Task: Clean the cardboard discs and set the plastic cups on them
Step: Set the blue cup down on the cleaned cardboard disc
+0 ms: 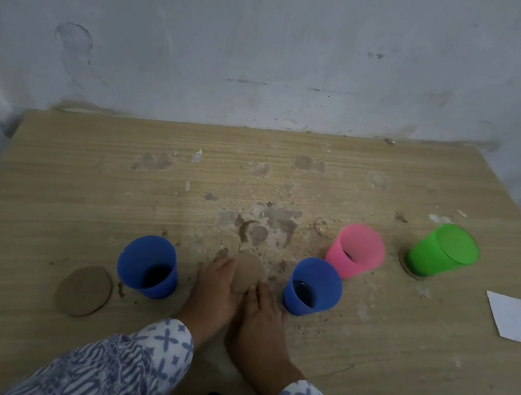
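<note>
Between two blue cups (149, 266) (313, 286), a left hand (214, 292) grips a cardboard disc (247, 272); the right hand (260, 317) touches its edge, hold unclear.

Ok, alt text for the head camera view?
The left hand and right hand hold a cardboard disc at a stained table, between two blue cups. A pink cup and green cup stand right; another disc lies left.

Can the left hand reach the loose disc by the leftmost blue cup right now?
Probably yes, once freed: the left hand holds the middle disc, but the loose disc lies flat in the open, the left blue cup beside it, not in the path.
</note>
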{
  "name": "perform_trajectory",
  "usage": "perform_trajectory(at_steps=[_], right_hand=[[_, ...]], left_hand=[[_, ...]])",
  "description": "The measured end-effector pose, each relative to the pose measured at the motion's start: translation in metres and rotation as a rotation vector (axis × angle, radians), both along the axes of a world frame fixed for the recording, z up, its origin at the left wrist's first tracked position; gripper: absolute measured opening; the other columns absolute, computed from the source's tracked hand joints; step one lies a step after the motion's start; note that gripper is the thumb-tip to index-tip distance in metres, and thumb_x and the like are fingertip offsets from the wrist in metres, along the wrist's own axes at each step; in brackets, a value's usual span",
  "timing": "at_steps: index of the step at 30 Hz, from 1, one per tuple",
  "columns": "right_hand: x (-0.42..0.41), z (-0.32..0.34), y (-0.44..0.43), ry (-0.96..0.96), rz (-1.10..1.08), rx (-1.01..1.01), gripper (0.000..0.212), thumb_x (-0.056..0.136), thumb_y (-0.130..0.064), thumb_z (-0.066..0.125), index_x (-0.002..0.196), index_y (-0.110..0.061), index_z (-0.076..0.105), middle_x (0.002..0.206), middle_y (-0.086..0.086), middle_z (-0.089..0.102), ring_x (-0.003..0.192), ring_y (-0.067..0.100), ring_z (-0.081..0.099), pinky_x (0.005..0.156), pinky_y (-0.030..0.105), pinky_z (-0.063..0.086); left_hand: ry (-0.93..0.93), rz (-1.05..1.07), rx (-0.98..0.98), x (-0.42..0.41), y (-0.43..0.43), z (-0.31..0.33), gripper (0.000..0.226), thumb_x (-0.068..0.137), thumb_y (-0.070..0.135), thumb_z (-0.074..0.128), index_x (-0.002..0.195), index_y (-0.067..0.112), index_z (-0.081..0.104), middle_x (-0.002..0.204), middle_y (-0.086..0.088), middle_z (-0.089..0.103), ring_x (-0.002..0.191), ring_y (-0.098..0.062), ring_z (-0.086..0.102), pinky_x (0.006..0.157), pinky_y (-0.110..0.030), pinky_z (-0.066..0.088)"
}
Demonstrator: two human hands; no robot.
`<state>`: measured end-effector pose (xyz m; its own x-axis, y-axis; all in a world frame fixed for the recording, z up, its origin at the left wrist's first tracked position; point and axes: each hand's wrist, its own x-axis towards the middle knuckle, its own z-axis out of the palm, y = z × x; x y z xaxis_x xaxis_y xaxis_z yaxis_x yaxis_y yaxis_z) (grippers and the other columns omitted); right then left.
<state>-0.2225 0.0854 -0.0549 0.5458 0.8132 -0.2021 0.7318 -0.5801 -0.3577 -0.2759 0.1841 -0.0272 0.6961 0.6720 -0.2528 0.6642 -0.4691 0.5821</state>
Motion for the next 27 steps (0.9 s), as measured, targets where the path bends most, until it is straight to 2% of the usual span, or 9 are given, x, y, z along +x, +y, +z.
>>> perform_trajectory(at_steps=[4,7,9,22,27], right_hand=[[0.001,-0.001,0.001,-0.022,0.004,0.001,0.062,0.085,-0.024,0.052,0.14,-0.001,0.033,0.148,0.019,0.029,0.139,0.033,0.024,0.11,0.05,0.016],[0.002,0.003,0.0,0.032,0.036,-0.039,0.063,0.092,-0.027,0.043,0.145,-0.004,0.02,0.154,0.017,0.015,0.143,0.028,0.008,0.115,0.044,0.005],[0.005,0.007,0.0,0.043,0.046,-0.051,0.063,0.093,-0.029,0.04,0.146,-0.005,0.017,0.155,0.015,0.011,0.144,0.026,0.004,0.115,0.043,0.003],[0.007,0.015,0.002,0.07,0.023,-0.103,0.065,0.093,-0.027,0.041,0.147,-0.007,0.011,0.155,0.013,0.006,0.143,0.029,0.005,0.117,0.045,0.01],[0.008,0.016,-0.002,0.077,0.008,-0.042,0.064,0.093,-0.023,0.042,0.147,-0.006,0.012,0.155,0.013,0.006,0.143,0.029,0.005,0.116,0.041,0.008]], left_hand=[[0.03,-0.049,0.075,0.0,0.001,-0.001,0.05,0.096,0.015,0.045,0.144,0.009,0.034,0.154,-0.007,0.026,0.141,-0.022,0.024,0.115,-0.026,0.013],[0.045,-0.058,0.1,0.0,0.001,-0.003,0.051,0.096,0.016,0.045,0.145,0.009,0.032,0.155,-0.006,0.024,0.141,-0.022,0.022,0.114,-0.025,0.013],[0.051,-0.06,0.103,0.0,0.0,-0.003,0.051,0.096,0.016,0.045,0.145,0.009,0.032,0.155,-0.006,0.023,0.141,-0.023,0.021,0.115,-0.026,0.014],[-0.003,-0.058,0.052,-0.002,0.0,0.002,0.051,0.096,0.008,0.041,0.146,0.006,0.029,0.157,-0.009,0.017,0.145,-0.022,0.015,0.115,-0.024,0.01],[-0.039,-0.038,0.017,-0.004,-0.002,0.002,0.054,0.095,0.008,0.043,0.146,0.004,0.028,0.156,-0.01,0.019,0.144,-0.022,0.017,0.115,-0.024,0.012]])
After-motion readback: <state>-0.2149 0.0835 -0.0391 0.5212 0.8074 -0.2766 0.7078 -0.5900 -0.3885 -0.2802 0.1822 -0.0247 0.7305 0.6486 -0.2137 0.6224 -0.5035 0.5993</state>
